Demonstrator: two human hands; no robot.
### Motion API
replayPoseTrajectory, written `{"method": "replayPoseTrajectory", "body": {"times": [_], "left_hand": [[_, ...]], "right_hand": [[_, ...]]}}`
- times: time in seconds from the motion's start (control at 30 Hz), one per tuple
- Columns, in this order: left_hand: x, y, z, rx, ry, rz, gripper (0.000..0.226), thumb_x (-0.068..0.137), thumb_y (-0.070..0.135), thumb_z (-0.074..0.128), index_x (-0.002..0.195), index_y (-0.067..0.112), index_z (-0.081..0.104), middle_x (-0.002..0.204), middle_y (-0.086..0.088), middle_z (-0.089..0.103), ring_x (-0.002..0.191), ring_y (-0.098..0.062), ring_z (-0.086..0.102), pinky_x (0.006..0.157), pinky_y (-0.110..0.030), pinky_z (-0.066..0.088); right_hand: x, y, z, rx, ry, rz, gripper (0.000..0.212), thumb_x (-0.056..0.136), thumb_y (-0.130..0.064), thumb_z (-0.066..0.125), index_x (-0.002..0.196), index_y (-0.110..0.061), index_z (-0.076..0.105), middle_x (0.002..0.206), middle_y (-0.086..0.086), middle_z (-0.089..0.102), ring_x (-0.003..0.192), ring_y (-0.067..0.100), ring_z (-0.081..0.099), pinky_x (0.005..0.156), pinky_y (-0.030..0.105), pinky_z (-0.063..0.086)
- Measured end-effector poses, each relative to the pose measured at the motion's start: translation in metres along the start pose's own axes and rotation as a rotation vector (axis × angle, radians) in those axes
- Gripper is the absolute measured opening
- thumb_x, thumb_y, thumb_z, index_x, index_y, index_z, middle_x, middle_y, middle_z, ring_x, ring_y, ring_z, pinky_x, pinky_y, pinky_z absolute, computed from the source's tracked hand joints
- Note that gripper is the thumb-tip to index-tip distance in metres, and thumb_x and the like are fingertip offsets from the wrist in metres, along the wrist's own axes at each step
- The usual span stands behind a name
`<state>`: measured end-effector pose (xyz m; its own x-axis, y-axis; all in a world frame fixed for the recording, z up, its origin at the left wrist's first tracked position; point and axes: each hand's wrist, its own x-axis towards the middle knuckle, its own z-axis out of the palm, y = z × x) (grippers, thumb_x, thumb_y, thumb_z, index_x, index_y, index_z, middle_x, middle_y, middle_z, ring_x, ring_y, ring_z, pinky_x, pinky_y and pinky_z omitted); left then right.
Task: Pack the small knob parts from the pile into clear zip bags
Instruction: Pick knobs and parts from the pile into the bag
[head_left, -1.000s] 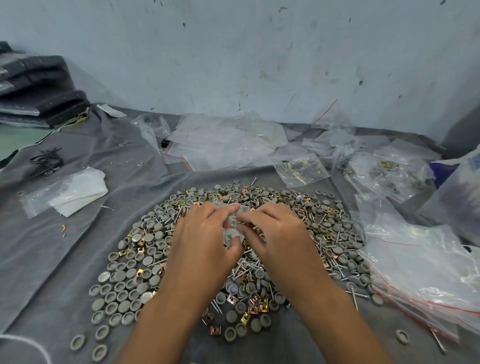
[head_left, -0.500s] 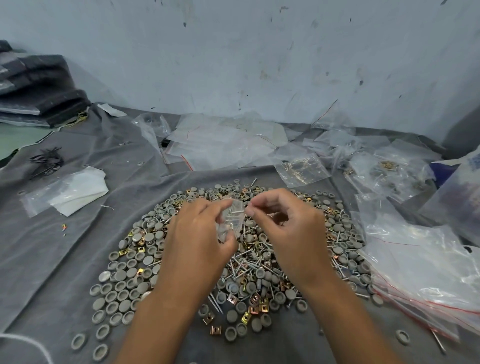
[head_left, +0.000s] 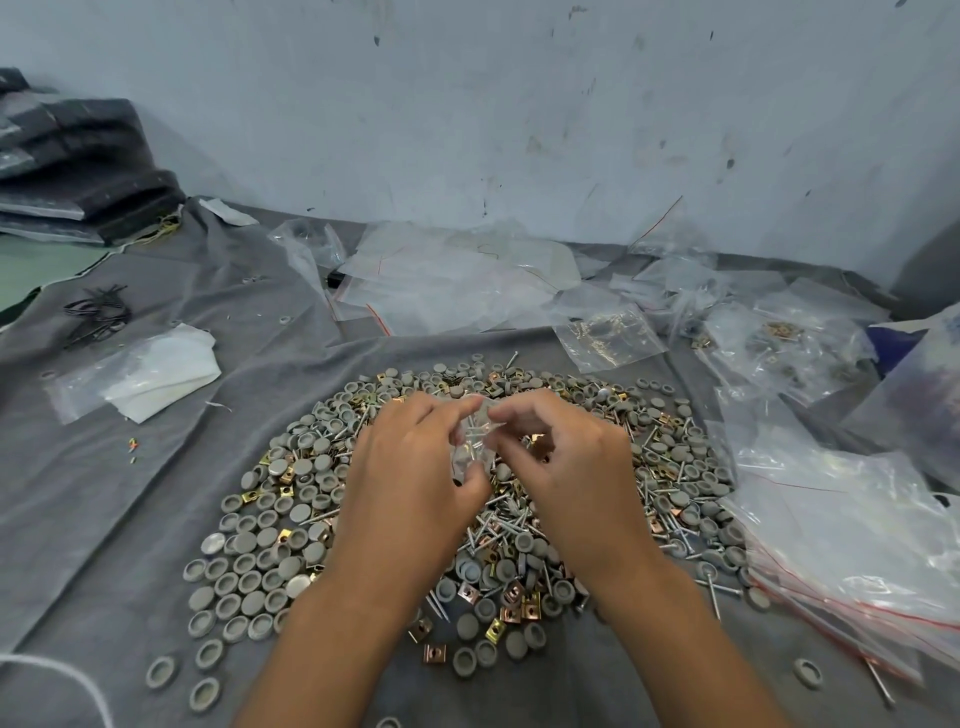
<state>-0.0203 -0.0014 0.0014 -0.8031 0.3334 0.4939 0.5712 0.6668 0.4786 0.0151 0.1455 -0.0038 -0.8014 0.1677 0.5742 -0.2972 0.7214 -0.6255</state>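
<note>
A wide pile of grey round knob parts (head_left: 260, 551), brass clips and screws lies on the grey cloth (head_left: 130, 493) in the middle. Above the pile's centre, my left hand (head_left: 410, 478) and my right hand (head_left: 561, 467) hold one small clear zip bag (head_left: 475, 436) between them. Each hand pinches the bag near its top with thumb and fingers. A few screws show through the bag's plastic. My forearms cover the near middle of the pile.
Empty clear zip bags (head_left: 452, 286) lie in a heap behind the pile. More bags with red zip lines (head_left: 857, 535) are stacked at the right, some filled bags (head_left: 613, 338) beyond. A white packet (head_left: 150, 374) and black ties (head_left: 96, 314) lie left.
Both hands lifted the small bag up off the pile and now hold it a little higher, fingers working at its top edge.
</note>
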Motion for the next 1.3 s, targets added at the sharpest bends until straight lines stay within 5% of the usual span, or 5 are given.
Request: {"method": "replayPoseTrajectory", "body": {"times": [0.27, 0.47, 0.6, 0.9, 1.3], "left_hand": [[0.008, -0.001, -0.018, -0.124, 0.142, -0.14, 0.056, 0.088, 0.018, 0.065, 0.14, 0.031, 0.052, 0.094, 0.022, 0.046, 0.089, -0.006, 0.047, 0.08, -0.026, 0.048], [0.009, -0.008, -0.029, 0.029, 0.188, -0.197, 0.04, 0.095, 0.027, 0.058, 0.135, 0.027, 0.061, 0.092, 0.01, 0.053, 0.09, -0.014, 0.045, 0.077, -0.035, 0.037], [0.003, -0.002, -0.02, 0.14, 0.06, -0.199, 0.03, 0.099, 0.04, 0.053, 0.123, 0.032, 0.068, 0.1, 0.006, 0.063, 0.097, -0.016, 0.052, 0.088, -0.04, 0.037], [-0.001, -0.002, -0.009, 0.189, -0.002, -0.172, 0.035, 0.09, 0.042, 0.063, 0.125, 0.036, 0.066, 0.095, 0.013, 0.059, 0.094, -0.011, 0.05, 0.09, -0.038, 0.039], [-0.004, -0.003, 0.009, 0.098, -0.118, -0.122, 0.053, 0.085, 0.042, 0.071, 0.136, 0.042, 0.053, 0.087, 0.024, 0.043, 0.091, -0.003, 0.041, 0.087, -0.026, 0.033]], "right_hand": [[0.006, 0.018, -0.025, 0.011, 0.07, 0.18, 0.009, 0.091, -0.023, 0.072, 0.095, -0.031, 0.07, 0.088, -0.02, 0.069, 0.085, -0.004, 0.066, 0.072, 0.012, 0.054], [-0.005, 0.028, -0.039, -0.162, -0.589, 0.334, 0.021, 0.09, -0.03, 0.075, 0.092, -0.047, 0.062, 0.092, -0.021, 0.066, 0.078, -0.011, 0.061, 0.059, 0.012, 0.05], [-0.016, 0.025, -0.034, -0.37, -0.854, 0.263, 0.034, 0.084, -0.041, 0.08, 0.113, -0.046, 0.065, 0.118, -0.025, 0.053, 0.11, -0.002, 0.05, 0.095, 0.028, 0.048], [-0.017, 0.029, -0.031, -0.4, -0.82, 0.19, 0.021, 0.09, -0.032, 0.076, 0.108, -0.038, 0.067, 0.106, -0.021, 0.059, 0.097, 0.0, 0.056, 0.09, 0.034, 0.053], [-0.011, 0.031, -0.033, 0.231, -0.503, 0.41, 0.011, 0.1, -0.022, 0.061, 0.102, -0.032, 0.064, 0.097, -0.015, 0.072, 0.09, 0.002, 0.07, 0.074, 0.023, 0.058]]}}
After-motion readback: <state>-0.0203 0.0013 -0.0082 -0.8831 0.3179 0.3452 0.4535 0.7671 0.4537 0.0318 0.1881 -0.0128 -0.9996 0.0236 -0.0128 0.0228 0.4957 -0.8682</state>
